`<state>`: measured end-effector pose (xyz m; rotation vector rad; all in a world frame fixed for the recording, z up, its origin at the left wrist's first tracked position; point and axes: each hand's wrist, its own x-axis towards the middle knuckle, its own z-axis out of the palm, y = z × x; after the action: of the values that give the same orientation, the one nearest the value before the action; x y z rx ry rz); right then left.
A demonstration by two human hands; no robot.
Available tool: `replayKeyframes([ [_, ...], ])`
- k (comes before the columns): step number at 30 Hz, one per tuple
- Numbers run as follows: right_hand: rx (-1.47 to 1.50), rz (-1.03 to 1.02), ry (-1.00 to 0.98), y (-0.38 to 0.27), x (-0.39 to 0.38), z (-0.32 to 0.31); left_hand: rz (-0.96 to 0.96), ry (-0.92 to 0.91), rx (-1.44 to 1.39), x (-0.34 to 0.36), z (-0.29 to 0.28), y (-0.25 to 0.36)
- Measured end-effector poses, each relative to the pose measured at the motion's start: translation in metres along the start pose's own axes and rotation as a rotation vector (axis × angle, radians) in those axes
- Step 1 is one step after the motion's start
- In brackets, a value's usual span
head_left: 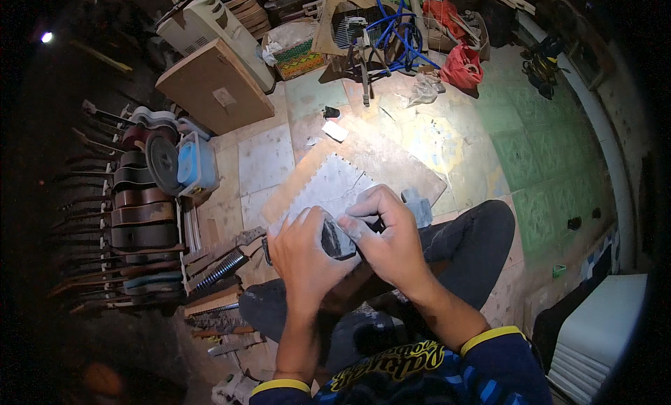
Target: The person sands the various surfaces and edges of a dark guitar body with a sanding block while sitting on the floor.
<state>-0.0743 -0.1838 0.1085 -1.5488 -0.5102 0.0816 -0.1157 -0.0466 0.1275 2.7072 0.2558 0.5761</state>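
Note:
My left hand [302, 251] is closed around a dark grey, dust-covered block [338, 241], whose kind I cannot make out. Opposite it, my right hand [386, 230] has its fingers curled in, with thumb and fingertips meeting at the block's upper right edge. Pale dust coats the fingers of both hands. Beneath them lies a whitish sheet [328, 185] with a notched edge and a thin dark line across it. It rests on a tan board [412, 171] in front of my crossed legs. A blue-grey block [418, 208] sits beside my right hand, near the knee.
Several guitar-like bodies [143, 213] stand in a row at the left, beside a clear plastic tub [198, 167]. Hand tools and a coil spring [220, 271] lie by my left knee. A wooden panel [213, 87], blue hose [423, 55] and red bag [461, 68] are farther off.

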Motion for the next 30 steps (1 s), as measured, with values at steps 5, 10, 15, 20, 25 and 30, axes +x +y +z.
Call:
replayKeyframes([
  [5,0.034,-0.024,0.013,-0.004,0.007,0.001,-0.010,-0.024,0.002,-0.004,-0.005,0.000],
  [10,0.054,-0.033,-0.031,-0.004,-0.006,0.005,-0.019,-0.034,0.005,-0.004,-0.007,-0.005],
  [15,0.047,0.035,-0.004,-0.006,0.016,0.000,-0.003,-0.014,0.019,-0.005,0.002,-0.006],
  [20,0.034,-0.023,-0.059,-0.004,0.007,-0.001,-0.028,-0.020,0.009,-0.005,-0.003,-0.003],
  [25,-0.002,-0.035,-0.040,-0.009,0.005,-0.001,-0.012,-0.004,-0.001,-0.002,-0.005,-0.008],
  [30,-0.017,-0.060,-0.047,-0.007,0.011,0.000,-0.028,-0.013,0.008,-0.006,-0.002,-0.006],
])
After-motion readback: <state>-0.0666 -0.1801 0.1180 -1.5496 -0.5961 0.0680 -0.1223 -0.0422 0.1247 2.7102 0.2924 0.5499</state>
